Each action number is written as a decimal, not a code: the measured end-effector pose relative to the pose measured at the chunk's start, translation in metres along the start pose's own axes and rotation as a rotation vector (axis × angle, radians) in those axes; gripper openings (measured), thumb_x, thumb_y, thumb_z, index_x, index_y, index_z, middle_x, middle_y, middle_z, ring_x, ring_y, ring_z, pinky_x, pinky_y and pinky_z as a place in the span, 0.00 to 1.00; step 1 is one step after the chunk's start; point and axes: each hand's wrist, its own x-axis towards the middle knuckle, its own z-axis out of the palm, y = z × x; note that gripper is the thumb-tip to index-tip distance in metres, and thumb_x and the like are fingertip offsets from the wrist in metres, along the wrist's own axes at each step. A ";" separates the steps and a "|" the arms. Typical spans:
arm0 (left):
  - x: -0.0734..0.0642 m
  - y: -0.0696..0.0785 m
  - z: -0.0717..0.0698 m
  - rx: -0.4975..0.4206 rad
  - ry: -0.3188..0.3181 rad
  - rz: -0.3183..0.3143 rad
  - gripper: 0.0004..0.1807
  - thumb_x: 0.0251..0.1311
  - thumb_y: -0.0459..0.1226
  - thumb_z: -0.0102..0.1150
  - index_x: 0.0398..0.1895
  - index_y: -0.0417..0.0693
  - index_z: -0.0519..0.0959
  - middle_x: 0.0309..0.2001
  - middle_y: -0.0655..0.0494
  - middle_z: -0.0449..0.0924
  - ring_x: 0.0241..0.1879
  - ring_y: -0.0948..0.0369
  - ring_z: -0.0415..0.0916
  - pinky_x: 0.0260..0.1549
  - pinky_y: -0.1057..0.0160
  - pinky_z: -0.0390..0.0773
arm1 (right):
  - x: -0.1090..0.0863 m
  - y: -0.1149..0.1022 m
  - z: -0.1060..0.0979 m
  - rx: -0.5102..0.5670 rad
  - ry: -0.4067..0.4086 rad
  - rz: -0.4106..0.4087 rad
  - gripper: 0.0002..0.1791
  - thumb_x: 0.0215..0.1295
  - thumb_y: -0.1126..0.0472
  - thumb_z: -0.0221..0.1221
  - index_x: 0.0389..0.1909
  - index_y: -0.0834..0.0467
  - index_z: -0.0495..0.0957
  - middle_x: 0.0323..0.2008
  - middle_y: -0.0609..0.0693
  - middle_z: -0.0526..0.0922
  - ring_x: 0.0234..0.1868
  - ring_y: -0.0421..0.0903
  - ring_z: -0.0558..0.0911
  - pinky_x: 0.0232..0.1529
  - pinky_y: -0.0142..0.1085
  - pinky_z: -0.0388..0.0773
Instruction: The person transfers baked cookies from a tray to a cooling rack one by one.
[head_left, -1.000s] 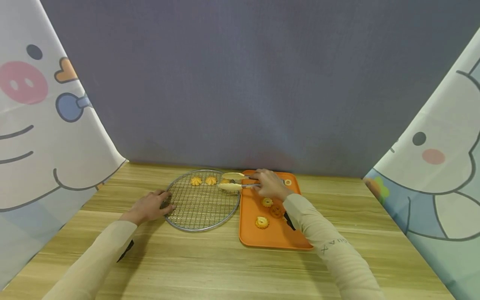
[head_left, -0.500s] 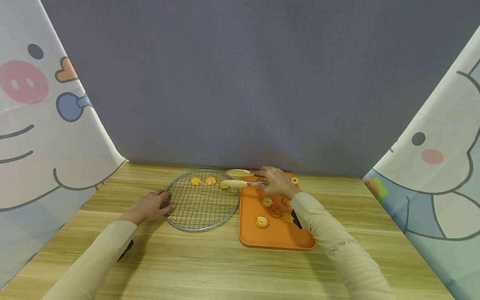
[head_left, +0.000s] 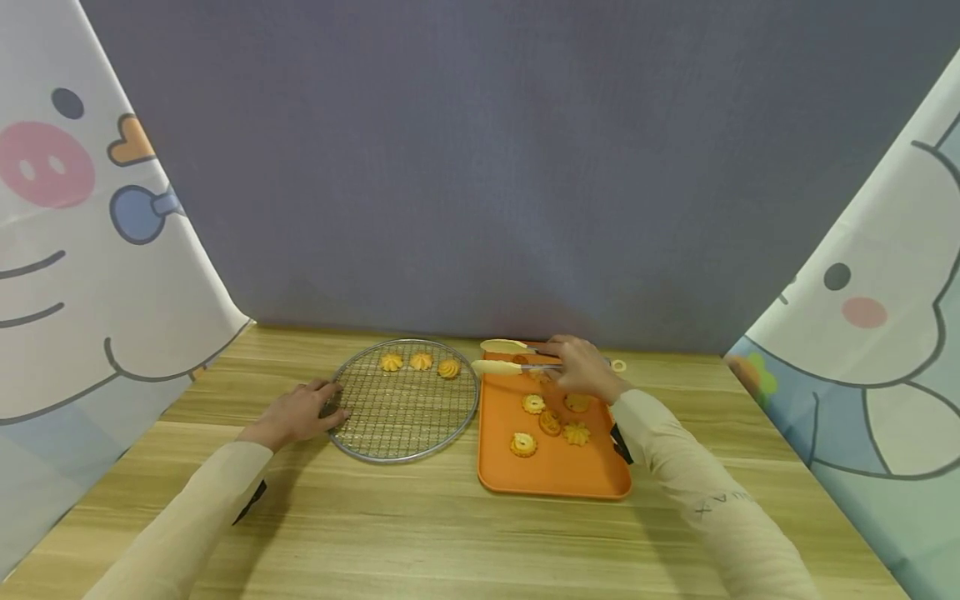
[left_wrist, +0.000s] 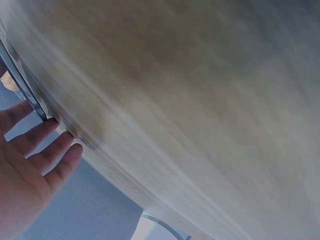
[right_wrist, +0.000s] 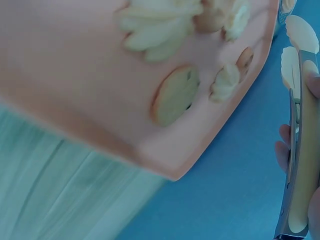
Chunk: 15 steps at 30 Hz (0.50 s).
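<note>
At nine o'clock on the round wire rack (head_left: 397,417), the left hand (head_left: 296,412) lays relaxed fingers against it, presumably for steadiness; three piped cookies (head_left: 422,362) sit toward twelve. Over the orange tray (head_left: 525,477) at three o'clock, the right hand (head_left: 581,367) grips spread tongs (head_left: 502,367). Only the right wrist view resolves dark specks on a round cookie (right_wrist: 175,95).

A wood-grained desk (head_left: 390,533) is backed by a plain grey backdrop (head_left: 480,175) and flanked by a pale left panel (head_left: 135,317), printed with a pink snout (head_left: 47,164), and a pale right panel (head_left: 877,358), printed with a dark eye (head_left: 837,277) and pink cheek (head_left: 864,312).
</note>
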 end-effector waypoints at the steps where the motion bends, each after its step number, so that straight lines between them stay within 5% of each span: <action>1: 0.000 0.000 0.000 0.001 -0.002 -0.001 0.31 0.58 0.52 0.54 0.57 0.38 0.69 0.55 0.31 0.68 0.50 0.33 0.69 0.38 0.37 0.74 | -0.002 0.002 -0.001 0.000 -0.003 0.009 0.20 0.55 0.60 0.63 0.50 0.60 0.78 0.49 0.57 0.79 0.47 0.54 0.79 0.46 0.50 0.77; 15: 0.000 0.000 -0.002 -0.006 -0.014 0.001 0.31 0.59 0.52 0.53 0.57 0.38 0.69 0.55 0.30 0.68 0.50 0.32 0.68 0.38 0.37 0.74 | -0.022 0.025 -0.008 0.006 0.025 0.047 0.21 0.53 0.60 0.63 0.48 0.64 0.78 0.47 0.60 0.79 0.45 0.57 0.79 0.45 0.52 0.76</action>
